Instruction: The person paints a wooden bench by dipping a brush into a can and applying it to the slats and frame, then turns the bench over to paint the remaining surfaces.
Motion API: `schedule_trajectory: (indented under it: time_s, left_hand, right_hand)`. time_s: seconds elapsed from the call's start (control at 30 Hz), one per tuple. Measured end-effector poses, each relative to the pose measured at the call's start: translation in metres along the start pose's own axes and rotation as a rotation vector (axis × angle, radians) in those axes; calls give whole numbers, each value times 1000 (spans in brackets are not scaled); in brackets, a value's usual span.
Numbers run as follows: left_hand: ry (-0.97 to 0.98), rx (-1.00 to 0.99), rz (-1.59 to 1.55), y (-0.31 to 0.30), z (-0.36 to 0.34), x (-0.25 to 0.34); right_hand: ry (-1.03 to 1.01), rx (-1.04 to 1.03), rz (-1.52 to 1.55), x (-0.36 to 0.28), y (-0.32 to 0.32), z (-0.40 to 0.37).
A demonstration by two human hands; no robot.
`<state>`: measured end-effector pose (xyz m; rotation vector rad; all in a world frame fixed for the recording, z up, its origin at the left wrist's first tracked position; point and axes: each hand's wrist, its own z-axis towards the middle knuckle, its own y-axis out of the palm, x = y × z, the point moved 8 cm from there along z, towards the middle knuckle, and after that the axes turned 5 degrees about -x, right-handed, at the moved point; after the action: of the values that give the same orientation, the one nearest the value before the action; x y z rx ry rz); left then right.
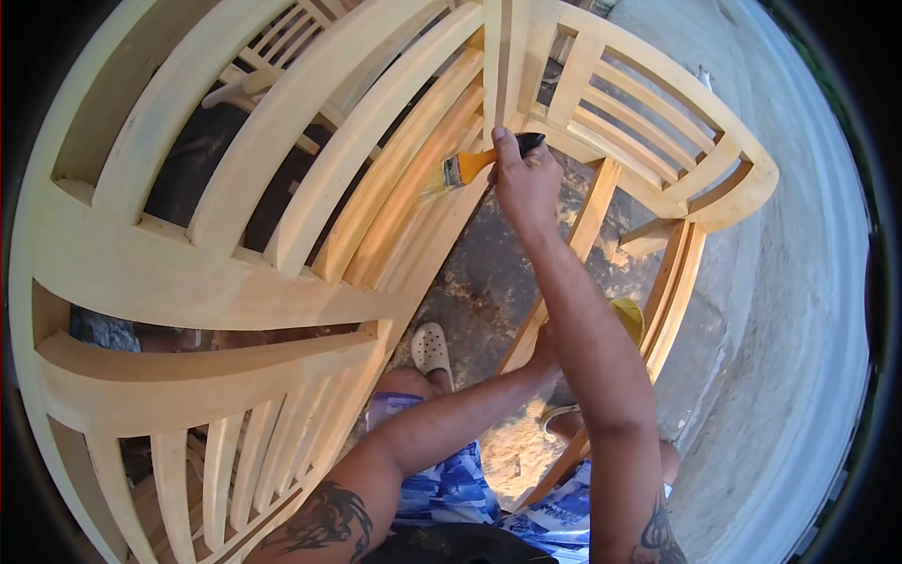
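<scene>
My right hand [528,183] is closed round the handle of a paintbrush [474,167], which has an orange-yellow handle with a black end and a metal band. Its pale bristles point left, close to the curved slats [413,179] of a light wooden bench frame [216,258]. Lower down, my left hand [545,348] is partly hidden behind my right forearm. Past that forearm shows part of a yellow container [628,320], in line with my left hand and over the wooden rails; the grip on it is hidden.
At the upper right, the slatted side [648,113] of the frame joins long wooden rails [672,282]. Another slatted wooden piece [282,42] stands behind, at the upper left. A pale sheet [799,301] borders the right. My foot in a light clog [431,350] stands on the stained floor [489,273].
</scene>
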<state>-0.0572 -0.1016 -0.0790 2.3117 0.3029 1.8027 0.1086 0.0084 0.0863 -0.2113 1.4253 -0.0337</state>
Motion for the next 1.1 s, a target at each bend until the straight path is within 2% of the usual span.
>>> schedule_trajectory:
  time_s: [0.03,0.13,0.23,0.27,0.37,0.47,0.57,0.6,0.7,0.83,0.9,0.93,1.03,1.1]
  left_hand:
    - [9,61,18,-2,1,4]
    - [-74,45,45,-4,7,-4]
    - [-72,17,35,-2,11,-15]
    - [-52,11,52,-2,11,-15]
    - [52,37,193,-1,10,-5]
    - [116,68,243,-3,10,-11]
    - [94,39,216,-3,9,-13]
    - [48,45,205,-3,8,-12]
    - [-12,43,263,-1,2,7]
    - [-61,66,194,-4,-1,22]
    - [-7,62,330,-6,3,21]
    - [19,61,396,-6,4,18]
    - [14,59,239,-4,8,-8]
    - [-37,36,242,-3,3,-2]
  right_hand:
    - [-111,58,-96,-6,-4,5]
    - [-382,296,-298,-50,-32,12]
    - [-322,228,-113,-44,-29,13]
    - [-315,139,-78,-31,-18,14]
    - [-463,-167,-260,-46,10,-20]
    - [-455,-406,-158,-51,18,-54]
    - [-76,-472,70,-36,13,-53]
    - [74,-427,147,-27,12,-45]
    - [182,-278,87,0,6,-11]
    - [-110,55,-112,-10,-21,14]
    - [-239,173,-190,-37,-35,2]
    - [-207,151,-98,-38,-34,-2]
    - [62,-60,198,-14,-5,-9]
    - [-40,23,14,-5,-7,-4]
